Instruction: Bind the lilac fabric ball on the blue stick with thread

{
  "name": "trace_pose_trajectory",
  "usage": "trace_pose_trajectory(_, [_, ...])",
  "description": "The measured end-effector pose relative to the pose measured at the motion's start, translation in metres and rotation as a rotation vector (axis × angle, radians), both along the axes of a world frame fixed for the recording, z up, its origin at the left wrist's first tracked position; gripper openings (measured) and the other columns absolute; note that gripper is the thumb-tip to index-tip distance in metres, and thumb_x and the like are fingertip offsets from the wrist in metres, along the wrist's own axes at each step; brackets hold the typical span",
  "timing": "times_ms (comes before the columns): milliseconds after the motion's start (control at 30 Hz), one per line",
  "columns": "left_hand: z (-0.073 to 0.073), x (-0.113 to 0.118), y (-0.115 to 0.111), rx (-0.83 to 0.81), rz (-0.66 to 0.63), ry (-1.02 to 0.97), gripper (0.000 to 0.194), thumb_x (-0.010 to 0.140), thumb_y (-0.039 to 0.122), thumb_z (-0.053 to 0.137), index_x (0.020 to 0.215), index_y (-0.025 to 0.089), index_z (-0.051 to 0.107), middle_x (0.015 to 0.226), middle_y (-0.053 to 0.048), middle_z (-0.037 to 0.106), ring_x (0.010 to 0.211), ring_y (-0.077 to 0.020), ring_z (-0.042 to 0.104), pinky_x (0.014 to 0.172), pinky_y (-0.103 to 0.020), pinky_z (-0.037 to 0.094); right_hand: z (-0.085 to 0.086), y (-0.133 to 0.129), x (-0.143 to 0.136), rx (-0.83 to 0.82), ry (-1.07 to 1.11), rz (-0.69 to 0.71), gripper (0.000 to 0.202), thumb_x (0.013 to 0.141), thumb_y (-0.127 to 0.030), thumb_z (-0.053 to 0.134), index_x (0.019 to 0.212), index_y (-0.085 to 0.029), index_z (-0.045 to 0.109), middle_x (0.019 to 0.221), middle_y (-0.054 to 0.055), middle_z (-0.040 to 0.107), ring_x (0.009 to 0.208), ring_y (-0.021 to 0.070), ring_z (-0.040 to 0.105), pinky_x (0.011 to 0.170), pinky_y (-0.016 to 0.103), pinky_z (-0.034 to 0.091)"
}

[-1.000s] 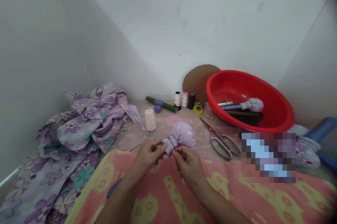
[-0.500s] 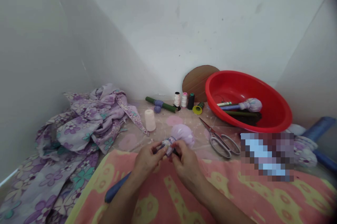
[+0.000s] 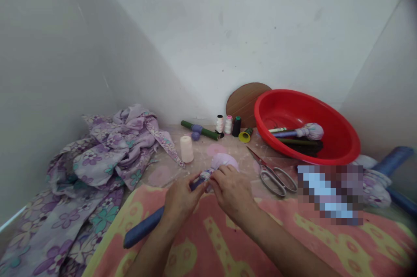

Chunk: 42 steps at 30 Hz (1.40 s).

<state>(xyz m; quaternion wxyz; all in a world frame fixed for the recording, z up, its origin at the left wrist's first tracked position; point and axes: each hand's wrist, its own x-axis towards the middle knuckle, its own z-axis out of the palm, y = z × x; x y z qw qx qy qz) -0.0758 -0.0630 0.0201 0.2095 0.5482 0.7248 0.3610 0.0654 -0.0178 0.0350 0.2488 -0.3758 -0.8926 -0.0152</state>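
Observation:
A blue stick (image 3: 143,228) with a round lilac cloth head (image 3: 225,160) lies slantwise in front of me, its bare end toward the lower left. My left hand (image 3: 182,194) is wrapped round the stick just below the head. My right hand (image 3: 230,188) is closed over the gathered flowered cloth at the neck (image 3: 206,176), next to the ball. Its fingers cover part of the head, and I cannot see whether a thread is between them. Beneath both forearms spreads a pink and yellow cloth (image 3: 224,246).
Flowered fabric (image 3: 107,159) is heaped at left. A cream thread cone (image 3: 186,150), several thread spools (image 3: 228,125) and a green stick wound with blue yarn (image 3: 200,130) stand or lie behind. Scissors (image 3: 273,175) rest by a red basin (image 3: 309,159) holding a similar cloth-headed stick. Cardboard (image 3: 246,103) leans on the wall.
My right hand has turned over and now lies across the neck and part of the cloth head. The stick's bare end has shifted slightly left, showing more of it.

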Motion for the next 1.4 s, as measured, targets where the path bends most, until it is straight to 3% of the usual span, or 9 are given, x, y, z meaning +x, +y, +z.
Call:
trace_pose_trajectory(233, [0.004,0.005,-0.005,-0.053,0.041,0.14,0.039,0.069,0.046,0.052,0.102,0.028,0.062,0.094,-0.006,0.067,0.087,-0.0246,0.058,0.065,-0.026,0.033,0.005,0.005,-0.01,-0.026,-0.142,-0.001,0.015,0.075,-0.018,0.043,0.074,-0.015,0.058,0.071,0.01,0.061,0.068,0.0217,0.055,0.054,0.03,0.034])
trace_pose_trajectory(333, [0.005,0.006,-0.005,-0.056,-0.005,0.144,0.033,0.07,0.045,0.051,0.094,0.028,0.066,0.084,-0.004,0.069,0.081,-0.0229,0.059,0.06,-0.024,0.032,0.009,0.014,-0.012,-0.127,0.015,0.006,0.014,0.074,-0.017,0.043,0.068,-0.016,0.055,0.07,0.009,0.061,0.068,0.0206,0.056,0.055,0.029,0.035])
trace_pose_trajectory(533, [-0.007,-0.001,0.001,-0.151,-0.169,-0.116,0.043,0.07,0.053,0.046,0.087,0.019,0.066,0.056,-0.001,0.063,0.047,-0.0134,0.052,0.042,-0.019,0.029,0.027,0.036,-0.009,-1.012,0.828,0.209,0.015,0.081,-0.031,0.035,0.074,-0.02,0.04,0.059,-0.002,0.056,0.039,0.0095,0.047,0.039,0.022,0.038])
trace_pose_trajectory(633, [-0.016,-0.005,0.005,-0.19,-0.211,-0.212,0.046,0.066,0.054,0.051,0.088,0.016,0.064,0.054,0.0,0.061,0.04,-0.0109,0.047,0.038,-0.018,0.028,0.037,0.04,-0.004,-1.232,1.083,0.313,0.017,0.077,-0.035,0.043,0.073,-0.021,0.035,0.058,-0.004,0.056,0.037,0.0077,0.046,0.04,0.022,0.042])
trace_pose_trajectory(767, [-0.021,-0.008,0.007,-0.199,-0.222,-0.2,0.045,0.061,0.053,0.057,0.085,0.016,0.063,0.053,0.001,0.06,0.041,-0.0106,0.048,0.037,-0.018,0.029,0.052,0.061,0.012,-0.979,1.278,0.342,0.017,0.075,-0.033,0.05,0.074,-0.02,0.04,0.054,-0.007,0.051,0.044,0.0067,0.049,0.056,0.026,0.047])
trace_pose_trajectory(933, [-0.019,-0.011,0.002,-0.23,-0.244,-0.094,0.041,0.059,0.052,0.058,0.079,0.017,0.063,0.049,0.003,0.057,0.041,-0.0111,0.049,0.037,-0.018,0.028,0.075,0.125,0.057,-0.074,1.394,0.068,0.013,0.075,-0.03,0.051,0.076,-0.017,0.051,0.059,-0.003,0.055,0.057,0.009,0.055,0.069,0.028,0.044])
trace_pose_trajectory(1067, [-0.014,-0.011,0.0,-0.21,-0.231,-0.035,0.038,0.058,0.051,0.058,0.077,0.018,0.065,0.054,0.002,0.06,0.047,-0.0132,0.053,0.039,-0.018,0.029,0.079,0.131,0.071,0.026,1.137,-0.033,0.019,0.074,-0.034,0.051,0.075,-0.016,0.057,0.056,-0.004,0.052,0.051,0.009,0.05,0.057,0.025,0.041])
trace_pose_trajectory(1233, [-0.012,-0.01,0.003,-0.217,-0.244,-0.024,0.044,0.059,0.055,0.056,0.08,0.018,0.065,0.054,0.001,0.06,0.046,-0.0129,0.052,0.038,-0.018,0.028,0.053,0.071,0.039,-0.228,0.142,0.42,0.015,0.066,-0.032,0.06,0.075,-0.023,0.067,0.063,-0.002,0.062,0.057,0.0111,0.053,0.072,0.031,0.038])
trace_pose_trajectory(1400, [-0.012,-0.011,0.005,-0.234,-0.29,-0.006,0.044,0.06,0.059,0.054,0.076,0.019,0.065,0.053,0.002,0.06,0.046,-0.0121,0.052,0.037,-0.017,0.026,0.031,0.042,0.022,-0.104,-0.266,0.489,0.013,0.059,-0.027,0.067,0.072,-0.023,0.068,0.062,0.001,0.065,0.069,0.0173,0.057,0.084,0.039,0.029])
